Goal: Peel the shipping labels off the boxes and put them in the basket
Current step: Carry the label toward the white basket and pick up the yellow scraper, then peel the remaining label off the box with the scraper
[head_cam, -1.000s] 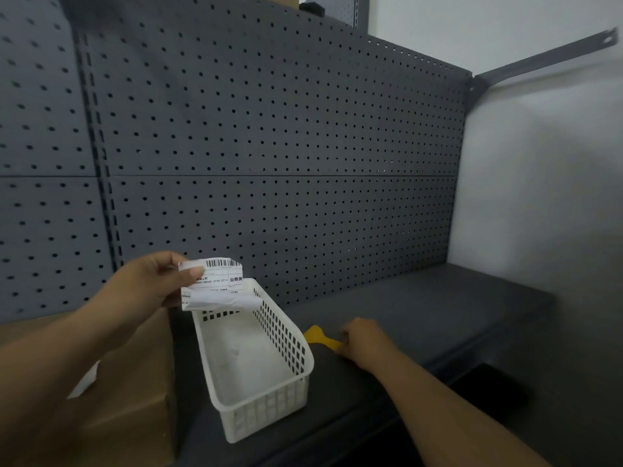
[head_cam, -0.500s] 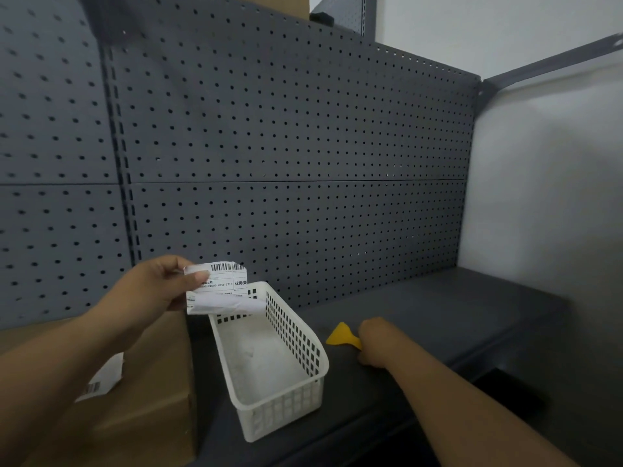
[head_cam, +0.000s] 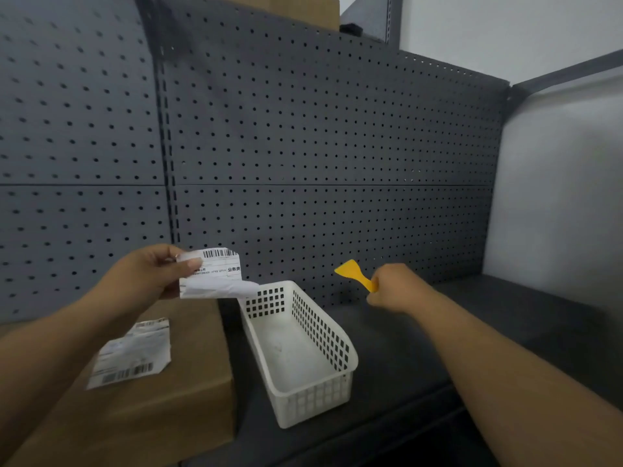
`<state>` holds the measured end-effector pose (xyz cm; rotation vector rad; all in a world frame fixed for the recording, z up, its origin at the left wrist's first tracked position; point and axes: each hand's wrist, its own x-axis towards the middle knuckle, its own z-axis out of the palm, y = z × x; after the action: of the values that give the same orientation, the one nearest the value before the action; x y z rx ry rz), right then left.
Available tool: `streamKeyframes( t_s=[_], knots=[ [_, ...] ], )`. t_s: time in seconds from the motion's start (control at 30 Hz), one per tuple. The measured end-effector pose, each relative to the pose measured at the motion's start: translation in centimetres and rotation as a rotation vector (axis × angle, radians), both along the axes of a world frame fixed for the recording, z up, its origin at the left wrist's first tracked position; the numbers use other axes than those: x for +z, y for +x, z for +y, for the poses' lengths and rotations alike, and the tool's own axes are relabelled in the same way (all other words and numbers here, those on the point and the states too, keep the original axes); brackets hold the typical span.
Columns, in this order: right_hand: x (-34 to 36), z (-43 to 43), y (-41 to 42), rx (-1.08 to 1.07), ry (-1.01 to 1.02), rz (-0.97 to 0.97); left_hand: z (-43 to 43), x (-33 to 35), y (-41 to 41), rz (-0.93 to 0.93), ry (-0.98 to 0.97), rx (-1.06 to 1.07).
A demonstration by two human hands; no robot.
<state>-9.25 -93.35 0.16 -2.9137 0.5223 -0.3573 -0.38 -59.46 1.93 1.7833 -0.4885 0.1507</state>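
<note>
At the far left, a brown cardboard box (head_cam: 175,392) was seen lying on the dark counter (head_cam: 505,332), with a torn white shipping label (head_cam: 131,355) stuck to its top face; a barcode was visible along the label's near edge. Above the box, a peeled label piece (head_cam: 215,274) was held in the air by the left hand (head_cam: 148,274), its fingers (head_cam: 192,263) pinched on the paper's left edge. The piece was curled along its lower edge and hung just beside the far-left corner of the basket – not inside it. The white perforated basket (head_cam: 313,402) stood on the counter directly to the right of the box, possibly touching it. Further right, a yellow scraper (head_cam: 352,273) was gripped by its handle in the clenched fingers of the right hand (head_cam: 394,288), raised above the counter with the blade pointing up and to the left. Behind everything, a grey pegboard (head_cam: 337,146) was seen.
</note>
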Motion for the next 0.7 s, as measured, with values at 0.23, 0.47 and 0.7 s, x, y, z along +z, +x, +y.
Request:
streamKeyframes(
  t_s=[0.23, 0.47, 0.7],
  knots=[
    [3.1, 7.8, 2.1, 0.189, 0.025, -0.083, 6.9, 0.8, -0.9, 0.005, -0.010, 0.092],
    [3.9, 17.5, 3.7, 0.346, 0.041, -0.115, 17.0, 1.5, -1.8, -0.023, -0.003, 0.218],
    [4.4, 29.1, 5.1, 0.419, 0.026, -0.126, 29.4, 2.0, -1.9, -0.022, -0.020, 0.260]
  ],
)
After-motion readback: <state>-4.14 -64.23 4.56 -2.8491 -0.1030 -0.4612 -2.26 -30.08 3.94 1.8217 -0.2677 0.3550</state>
